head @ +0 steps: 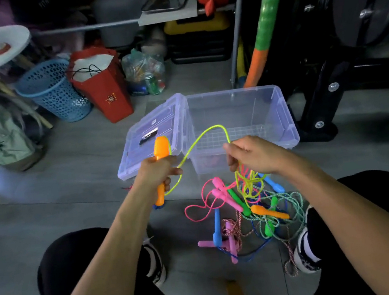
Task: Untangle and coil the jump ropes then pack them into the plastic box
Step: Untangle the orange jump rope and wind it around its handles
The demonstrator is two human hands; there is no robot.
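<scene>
Left hand (160,171) grips an orange handle (161,162) upright, right hand (252,155) pinches the yellow cord (208,134) a bit along, so the span arches between them while the rest trails down into the tangled pile of ropes (250,212) on the floor between the feet (looks like freeing one rope first). The plastic box (284,119) sits open just beyond the hands, lid (139,152) leaning at its left wall; open floor left of the pile gives pulling room.
</scene>
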